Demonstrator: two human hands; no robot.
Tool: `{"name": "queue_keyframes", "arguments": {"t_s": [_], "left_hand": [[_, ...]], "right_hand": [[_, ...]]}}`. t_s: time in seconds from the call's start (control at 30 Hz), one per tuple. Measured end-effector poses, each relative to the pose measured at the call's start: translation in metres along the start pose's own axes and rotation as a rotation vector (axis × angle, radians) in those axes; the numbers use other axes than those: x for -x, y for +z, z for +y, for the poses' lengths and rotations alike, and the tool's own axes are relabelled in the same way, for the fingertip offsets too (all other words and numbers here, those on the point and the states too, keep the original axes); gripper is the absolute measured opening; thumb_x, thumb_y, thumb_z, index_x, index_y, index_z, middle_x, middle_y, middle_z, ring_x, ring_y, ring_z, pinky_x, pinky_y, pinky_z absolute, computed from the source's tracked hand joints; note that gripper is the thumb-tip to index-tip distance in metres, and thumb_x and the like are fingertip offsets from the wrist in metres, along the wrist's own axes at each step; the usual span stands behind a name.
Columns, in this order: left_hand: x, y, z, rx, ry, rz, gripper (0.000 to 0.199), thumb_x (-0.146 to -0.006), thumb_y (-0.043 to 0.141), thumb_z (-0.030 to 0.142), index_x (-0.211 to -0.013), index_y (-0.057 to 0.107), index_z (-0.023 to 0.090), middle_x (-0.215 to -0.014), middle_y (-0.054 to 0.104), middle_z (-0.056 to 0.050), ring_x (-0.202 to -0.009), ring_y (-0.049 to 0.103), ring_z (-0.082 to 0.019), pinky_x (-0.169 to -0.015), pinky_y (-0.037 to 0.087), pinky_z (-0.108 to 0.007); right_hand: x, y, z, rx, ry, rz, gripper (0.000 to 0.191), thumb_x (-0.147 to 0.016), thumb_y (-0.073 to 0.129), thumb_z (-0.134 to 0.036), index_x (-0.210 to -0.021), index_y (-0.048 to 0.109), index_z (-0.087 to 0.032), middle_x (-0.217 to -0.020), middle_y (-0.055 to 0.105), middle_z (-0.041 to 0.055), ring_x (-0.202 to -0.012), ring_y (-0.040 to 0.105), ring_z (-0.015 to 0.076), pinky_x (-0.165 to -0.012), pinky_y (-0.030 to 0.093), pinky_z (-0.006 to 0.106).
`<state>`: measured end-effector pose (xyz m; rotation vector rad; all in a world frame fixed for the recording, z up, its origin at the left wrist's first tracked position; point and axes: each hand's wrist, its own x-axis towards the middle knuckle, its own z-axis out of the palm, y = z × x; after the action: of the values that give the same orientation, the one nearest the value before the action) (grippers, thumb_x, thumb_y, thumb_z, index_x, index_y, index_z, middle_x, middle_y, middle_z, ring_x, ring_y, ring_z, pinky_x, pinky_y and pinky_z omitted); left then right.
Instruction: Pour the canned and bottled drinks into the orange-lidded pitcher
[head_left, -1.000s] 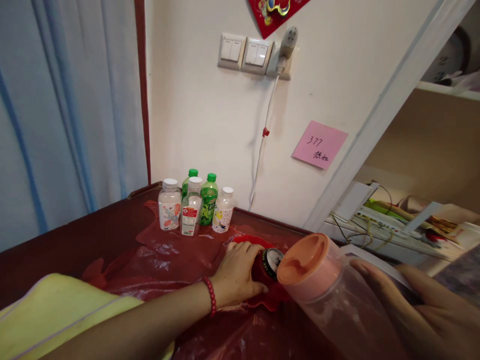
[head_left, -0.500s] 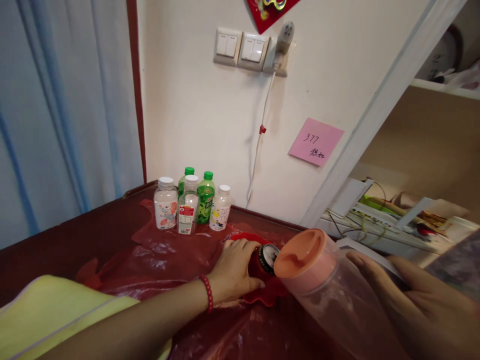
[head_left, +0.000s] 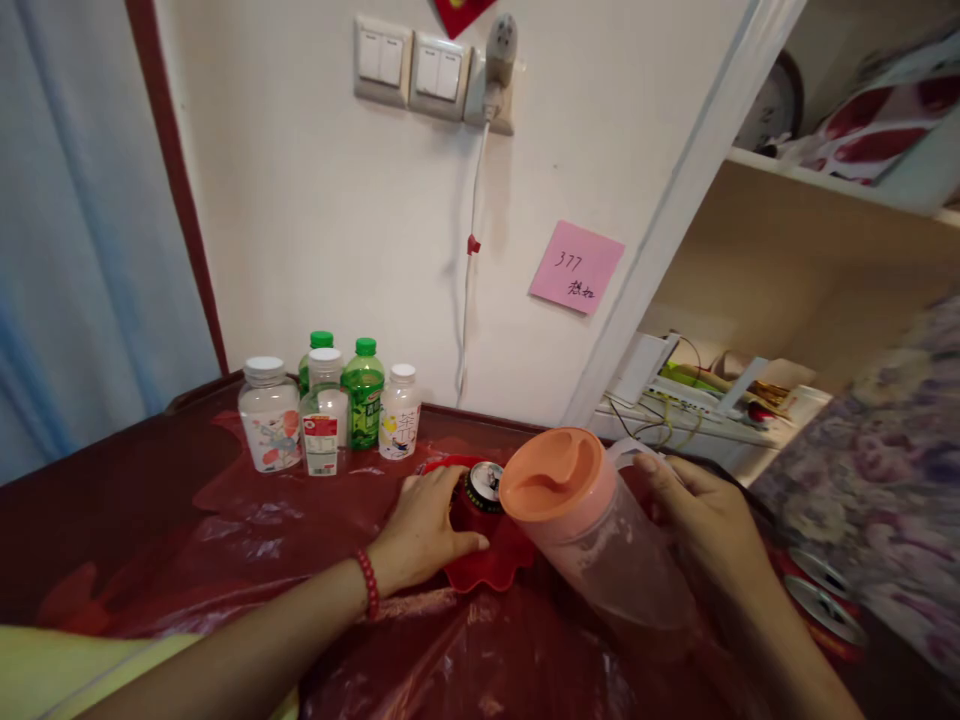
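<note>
Pouring arrangement at the table, as seen by someone standing in the room. The right hand is closed round the handle of a clear plastic pitcher, its thumb along the top. The pitcher leans over to the person's left, so that its orange lid lies just beside the top of a drink can; whether lid and can touch, I cannot tell. The can stands in a red dish with a wavy rim. The left hand, with a bracelet of red beads at the wrist, curves about the can's left side, thumb held apart from the fingers; whether it grips the can, I cannot tell. Beneath the dish a red plastic sheet covers part of the table. Behind and to the left, five capped bottles stand upright in a close group, two with green caps and three with white. A yellow cloth lies at near left. Two more cans stand at the far right, beyond the right forearm. A pink note is on the wall.
</note>
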<state>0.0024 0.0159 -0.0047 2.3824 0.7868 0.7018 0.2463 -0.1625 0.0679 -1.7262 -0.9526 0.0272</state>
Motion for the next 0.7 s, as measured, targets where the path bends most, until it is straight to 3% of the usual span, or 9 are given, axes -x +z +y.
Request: {"name": "queue_keyframes", "arguments": {"t_s": [0.2, 0.33, 0.57, 0.7], "left_hand": [[-0.004, 0.0, 0.0, 0.027, -0.017, -0.001, 0.067, -0.067, 0.086, 0.032, -0.128, 0.06, 0.021, -0.13, 0.069, -0.01, -0.119, 0.063, -0.034, -0.105, 0.042, -0.048], [-0.005, 0.0, -0.001, 0.042, -0.034, -0.01, 0.065, -0.068, 0.084, 0.03, -0.127, 0.06, 0.02, -0.131, 0.069, -0.012, -0.119, 0.063, -0.035, -0.105, 0.043, -0.049], [-0.008, 0.001, -0.004, 0.05, -0.049, -0.015, 0.066, -0.067, 0.084, 0.037, -0.126, 0.061, 0.019, -0.132, 0.069, -0.013, -0.121, 0.062, -0.036, -0.106, 0.043, -0.05], [-0.01, 0.002, -0.006, 0.059, -0.051, -0.005, 0.065, -0.065, 0.084, 0.039, -0.123, 0.062, 0.02, -0.13, 0.07, -0.012, -0.121, 0.063, -0.036, -0.107, 0.045, -0.049]], "right_hand": [[-0.006, 0.008, 0.022, -0.347, 0.117, 0.008, 0.063, -0.071, 0.075, -0.078, -0.064, 0.052, -0.02, -0.054, 0.043, -0.0037, -0.048, 0.037, 0.0106, -0.045, 0.03, 0.024], [-0.01, 0.01, 0.024, -0.543, 0.154, 0.058, 0.065, -0.069, 0.081, -0.073, -0.062, 0.043, -0.021, -0.052, 0.036, -0.0081, -0.046, 0.033, 0.0079, -0.043, 0.029, 0.022], [-0.019, 0.009, 0.035, -0.765, 0.189, 0.175, 0.057, -0.096, 0.065, -0.056, -0.062, 0.037, -0.02, -0.052, 0.029, -0.0115, -0.042, 0.027, 0.005, -0.043, 0.031, 0.018], [-0.021, 0.013, 0.044, -0.849, 0.206, 0.22, 0.054, -0.1, 0.061, -0.054, -0.065, 0.038, -0.02, -0.053, 0.028, -0.0119, -0.041, 0.025, 0.0047, -0.042, 0.031, 0.018]]}}
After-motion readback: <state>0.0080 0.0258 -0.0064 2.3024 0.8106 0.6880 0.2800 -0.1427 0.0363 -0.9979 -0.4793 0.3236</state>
